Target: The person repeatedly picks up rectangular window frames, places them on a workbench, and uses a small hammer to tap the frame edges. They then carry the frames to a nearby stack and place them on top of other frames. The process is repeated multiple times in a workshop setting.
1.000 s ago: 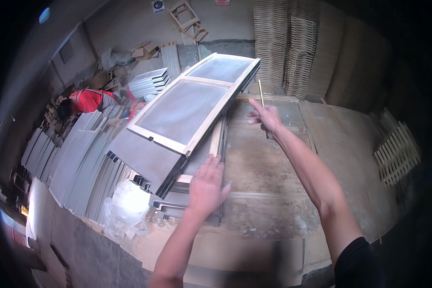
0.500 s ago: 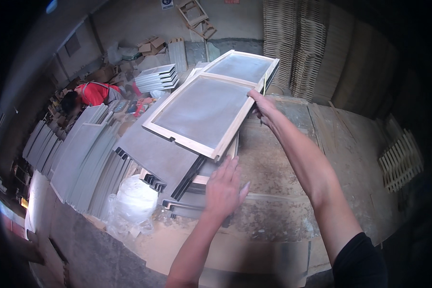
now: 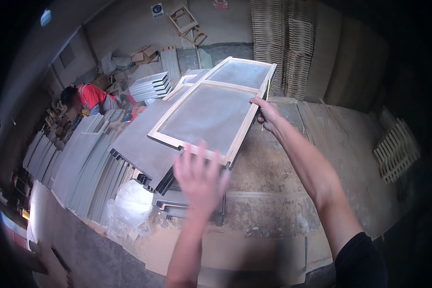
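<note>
A long grey panel with a pale wooden frame and a crossbar [image 3: 204,115] lies tilted in front of me. My right hand [image 3: 269,114] grips its right edge, the thumb on top and the fingers curled beneath. My left hand [image 3: 199,177], smeared by motion, is at the near end of the frame with its fingers spread; whether it touches the wood I cannot tell. Under the framed panel and to its left lies a stack of grey panels [image 3: 146,141] with dark edges. A thin yellow strip [image 3: 268,86] shows at the far right edge of the frame.
A worn worktable [image 3: 269,168] carries the stack. On the left stand rows of grey panels [image 3: 84,158] and a plastic-wrapped white bundle [image 3: 131,204]. A person in red [image 3: 93,98] bends over farther back. Slatted wooden pieces are stacked [image 3: 269,48] at the back wall.
My left hand has moved left and up, from beside the frame's near corner to over its near end. The right hand keeps its grip on the edge.
</note>
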The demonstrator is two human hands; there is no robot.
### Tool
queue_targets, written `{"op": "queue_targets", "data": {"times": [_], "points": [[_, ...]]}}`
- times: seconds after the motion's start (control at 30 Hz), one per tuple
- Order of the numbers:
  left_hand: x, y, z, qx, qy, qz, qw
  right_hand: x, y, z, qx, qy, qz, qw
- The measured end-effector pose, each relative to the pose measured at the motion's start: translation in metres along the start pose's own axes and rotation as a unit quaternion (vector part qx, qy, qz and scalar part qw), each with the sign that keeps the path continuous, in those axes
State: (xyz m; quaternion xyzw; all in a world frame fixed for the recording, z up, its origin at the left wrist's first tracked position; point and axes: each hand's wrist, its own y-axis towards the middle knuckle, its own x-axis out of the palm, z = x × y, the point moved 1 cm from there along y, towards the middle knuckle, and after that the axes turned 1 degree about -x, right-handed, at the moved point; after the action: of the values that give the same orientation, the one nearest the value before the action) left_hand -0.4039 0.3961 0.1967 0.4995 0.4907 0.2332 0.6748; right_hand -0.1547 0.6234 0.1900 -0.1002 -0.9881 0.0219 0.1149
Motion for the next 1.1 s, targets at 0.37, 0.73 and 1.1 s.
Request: {"op": "queue_targets", "data": {"times": [0.37, 0.73, 1.1], "points": [[0.02, 0.008, -0.056, -0.038, -0.008, -0.167, 0.985, -0.002, 0.011, 0.024, 0.011, 0.143, 0.02, 0.989], [0.017, 0.002, -0.056, -0.045, -0.02, -0.166, 0.985, -0.014, 0.063, 0.027, -0.015, 0.108, -0.004, 0.994], [0.007, 0.001, -0.058, -0.119, 0.06, -0.227, 0.965, -0.114, 0.045, -0.018, -0.049, 0.19, 0.003, 0.981]]}}
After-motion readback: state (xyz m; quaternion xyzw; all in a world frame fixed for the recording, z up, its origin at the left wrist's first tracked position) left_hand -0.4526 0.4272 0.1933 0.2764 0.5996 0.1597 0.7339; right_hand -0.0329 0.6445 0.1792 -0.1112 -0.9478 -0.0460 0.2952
